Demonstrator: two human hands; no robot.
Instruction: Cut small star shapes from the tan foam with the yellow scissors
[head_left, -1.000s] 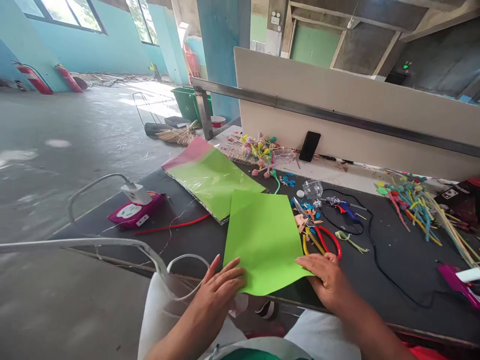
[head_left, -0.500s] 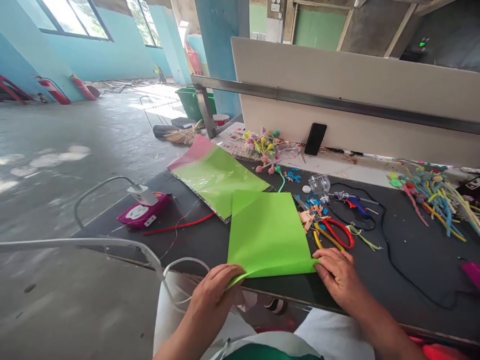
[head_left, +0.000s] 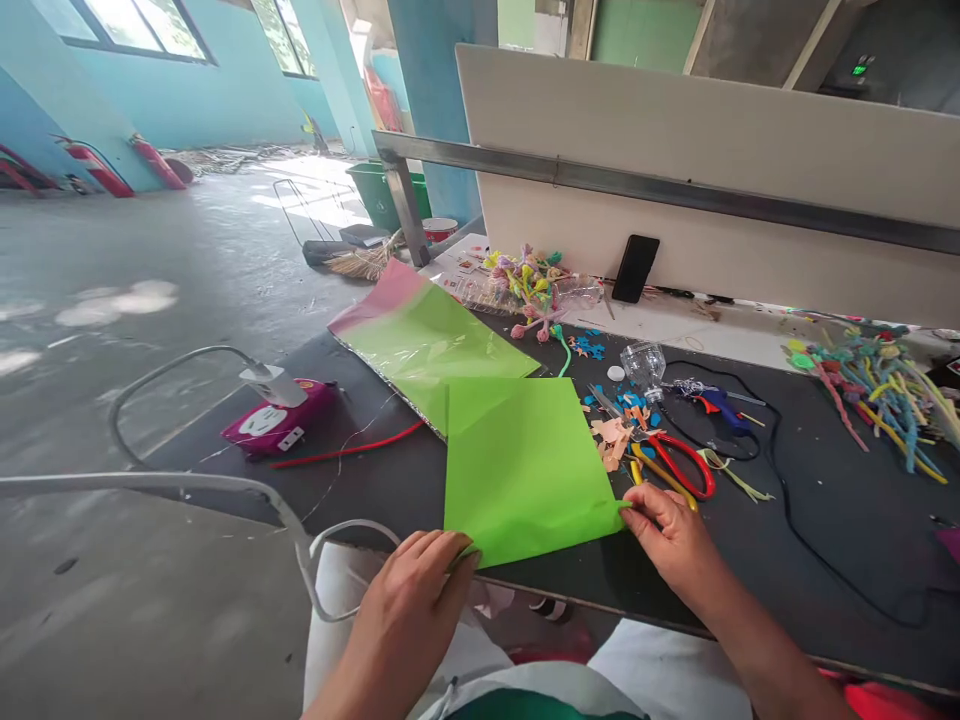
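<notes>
A bright green sheet of paper (head_left: 525,460) lies at the front edge of the dark table, its near edge slightly raised and curled. My left hand (head_left: 420,585) pinches its near left corner between thumb and fingers. At the near right corner, my right hand (head_left: 664,525) grips the paper the same way. Just beyond my right hand are red-handled scissors (head_left: 682,465) and a yellow-handled tool (head_left: 664,478). Behind the sheet, a clear packet of green and pink paper (head_left: 442,340) lies at a slant, partly overlapped by it.
A purple power strip (head_left: 281,425) with a white plug and cables sits at left. Paper scraps (head_left: 611,440), a blue glue gun (head_left: 724,410) and a clear bottle piece (head_left: 643,368) lie right of the sheet. Fuzzy stems (head_left: 885,390) and a leaning phone (head_left: 636,268) are farther back.
The green sheet has turned slightly, its left corner drawn nearer to me and its right side a little higher. Both hands keep their hold. The camera view has shifted slightly.
</notes>
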